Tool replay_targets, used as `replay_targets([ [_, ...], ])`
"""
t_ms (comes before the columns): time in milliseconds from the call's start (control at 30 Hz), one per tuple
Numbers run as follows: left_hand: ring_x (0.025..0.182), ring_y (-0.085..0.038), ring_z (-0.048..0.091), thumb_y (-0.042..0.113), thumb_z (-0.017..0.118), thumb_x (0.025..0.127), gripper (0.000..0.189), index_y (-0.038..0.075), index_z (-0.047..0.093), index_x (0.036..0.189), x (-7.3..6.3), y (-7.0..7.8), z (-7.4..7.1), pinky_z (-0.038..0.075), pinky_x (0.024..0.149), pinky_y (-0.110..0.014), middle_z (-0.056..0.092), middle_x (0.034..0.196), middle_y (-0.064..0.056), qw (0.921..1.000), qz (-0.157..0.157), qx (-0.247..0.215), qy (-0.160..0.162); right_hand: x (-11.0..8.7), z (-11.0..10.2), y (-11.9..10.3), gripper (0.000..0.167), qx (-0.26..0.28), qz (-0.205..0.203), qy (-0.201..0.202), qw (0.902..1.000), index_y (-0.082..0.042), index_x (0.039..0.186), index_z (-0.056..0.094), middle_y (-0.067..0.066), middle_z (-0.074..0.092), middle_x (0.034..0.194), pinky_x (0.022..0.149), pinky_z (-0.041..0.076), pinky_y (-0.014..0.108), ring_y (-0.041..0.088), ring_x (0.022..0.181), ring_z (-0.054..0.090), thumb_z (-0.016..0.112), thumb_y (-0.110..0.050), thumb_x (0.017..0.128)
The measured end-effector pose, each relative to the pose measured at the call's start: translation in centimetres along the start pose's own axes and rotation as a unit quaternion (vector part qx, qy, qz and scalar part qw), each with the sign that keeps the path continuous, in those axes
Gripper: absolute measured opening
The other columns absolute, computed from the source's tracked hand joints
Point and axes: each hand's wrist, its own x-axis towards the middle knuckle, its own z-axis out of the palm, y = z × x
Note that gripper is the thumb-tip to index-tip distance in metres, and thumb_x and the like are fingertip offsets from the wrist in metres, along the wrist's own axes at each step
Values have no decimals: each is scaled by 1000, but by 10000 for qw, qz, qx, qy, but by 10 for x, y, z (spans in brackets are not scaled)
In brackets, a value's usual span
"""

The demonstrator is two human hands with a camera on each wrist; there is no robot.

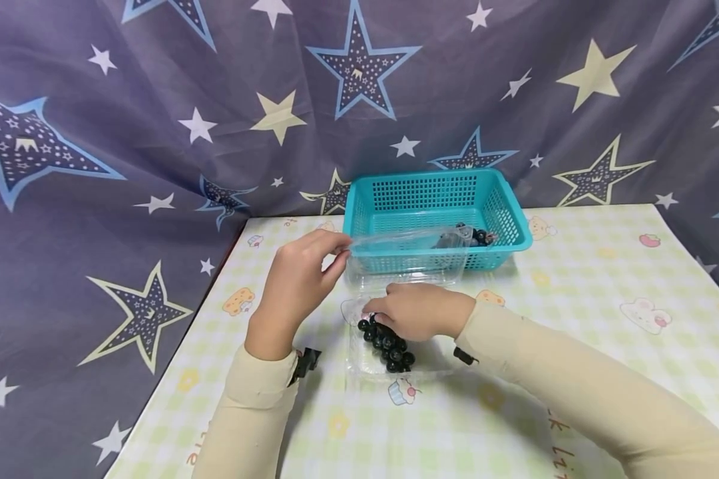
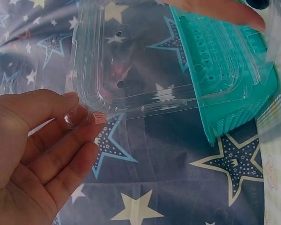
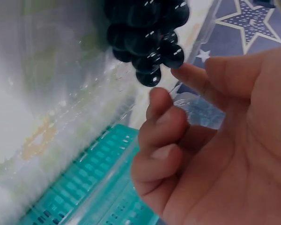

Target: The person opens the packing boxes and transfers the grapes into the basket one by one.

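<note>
My left hand (image 1: 299,279) pinches the corner of a raised clear plastic lid (image 2: 140,107) between thumb and fingers. The lid belongs to a clear plastic clamshell box (image 1: 440,362) standing open on the table. A bunch of dark grapes (image 1: 389,347) lies in the left part of the box's base. Over the bunch's far end is my right hand (image 1: 422,311). In the right wrist view its fingers are loosely bent, one fingertip (image 3: 180,71) at or very near a low grape (image 3: 172,57), and none wraps round the bunch.
A turquoise plastic basket (image 1: 431,178) stands behind the box, against a star-patterned cloth (image 1: 455,80). More dark grapes (image 1: 482,237) lie in its right front corner, partly seen through the lid. A checked tablecloth (image 1: 587,286) covers the table.
</note>
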Motion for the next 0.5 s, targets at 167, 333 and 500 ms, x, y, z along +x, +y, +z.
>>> replay_targets([
  [167, 85, -13, 73, 9, 73, 94, 12, 12, 77, 106, -1, 0, 0, 58, 71, -34, 76, 96, 1, 10000, -22, 26, -22, 13, 1, 4, 38, 542, 93, -394, 9977, -24, 142, 62, -3, 71, 131, 110, 49, 42, 19, 124, 65, 42, -34, 112],
  [333, 86, -12, 73, 9, 72, 95, 13, 12, 77, 106, 0, -1, 0, 59, 72, -33, 76, 97, 1, 10000, -7, 60, -38, 17, 1, 10, 32, 424, -26, -275, 9987, -21, 124, 71, -3, 75, 112, 103, 52, 40, 17, 109, 69, 43, -28, 111],
  [500, 86, -12, 72, 8, 73, 94, 13, 11, 77, 105, 0, 0, 0, 59, 72, -34, 76, 97, 0, 10000, 22, -4, 3, 16, 0, 15, 28, 211, -60, -30, 9998, -17, 100, 75, -4, 69, 87, 85, 55, 38, 14, 82, 64, 47, -15, 106],
])
